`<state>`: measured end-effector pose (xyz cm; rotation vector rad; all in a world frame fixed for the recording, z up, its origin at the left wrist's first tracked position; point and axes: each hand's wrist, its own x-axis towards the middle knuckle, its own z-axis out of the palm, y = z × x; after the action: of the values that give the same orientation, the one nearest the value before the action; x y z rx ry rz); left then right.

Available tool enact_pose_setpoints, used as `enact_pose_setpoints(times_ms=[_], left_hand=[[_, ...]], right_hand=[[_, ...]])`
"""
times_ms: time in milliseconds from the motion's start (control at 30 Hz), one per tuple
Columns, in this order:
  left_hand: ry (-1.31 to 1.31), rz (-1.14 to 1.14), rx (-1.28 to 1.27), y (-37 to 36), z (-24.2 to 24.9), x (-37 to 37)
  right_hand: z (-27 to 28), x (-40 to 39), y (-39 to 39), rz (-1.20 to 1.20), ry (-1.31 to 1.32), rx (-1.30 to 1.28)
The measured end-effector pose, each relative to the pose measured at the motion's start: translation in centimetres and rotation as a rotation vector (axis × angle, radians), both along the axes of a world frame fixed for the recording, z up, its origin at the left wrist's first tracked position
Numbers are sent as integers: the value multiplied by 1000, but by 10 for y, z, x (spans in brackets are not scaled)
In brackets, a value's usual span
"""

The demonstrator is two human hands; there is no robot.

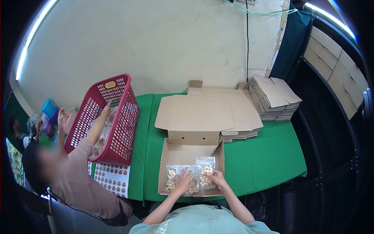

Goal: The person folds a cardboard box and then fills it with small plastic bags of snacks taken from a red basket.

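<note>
An open cardboard box (175,151) stands at the front edge of the green table, with clear bags of pale curved snacks inside. My left hand (183,181) lies with fingers spread on the bags at the left and middle of the box. At the right side of the box, my right hand (217,179) pinches a clear snack bag (205,170) by its right part. This bag overlaps the edge of the middle one. Another bag (171,180) rests at the box's left wall.
Flattened cardboard (194,113) lies behind the box, with a stack of folded cartons (274,93) at the back right. A co-worker (83,175) reaches into a red basket (124,128) on the left. Sticker sheets (112,180) lie below the basket.
</note>
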<state>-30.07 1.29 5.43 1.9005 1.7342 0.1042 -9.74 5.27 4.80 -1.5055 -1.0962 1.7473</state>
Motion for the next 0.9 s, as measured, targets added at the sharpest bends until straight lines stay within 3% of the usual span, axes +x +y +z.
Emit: enact_pose_setpoints(times_ms=[100, 267, 367, 467, 567, 767, 900], left_hand=[[69, -62, -48, -13, -13, -3], [132, -137, -68, -11, -14, -4], [121, -128, -81, -11, -18, -4], [27, -74, -58, -12, -16, -6], [73, -16, -81, -13, -6, -9], [122, 14, -65, -20, -6, -25], [108, 3, -21, -24, -9, -27]], right_hand=[[-27, -11, -10, -115, -43, -37], [-57, -14, -17, 107, -294, 6], [-19, -27, -32, 118, -894, 281], [-10, -26, -40, 223, -850, 469], [-13, -24, -42, 513, -784, 511], [-10, -24, -29, 530, -717, 394], [0, -30, -29, 568, -807, 532]])
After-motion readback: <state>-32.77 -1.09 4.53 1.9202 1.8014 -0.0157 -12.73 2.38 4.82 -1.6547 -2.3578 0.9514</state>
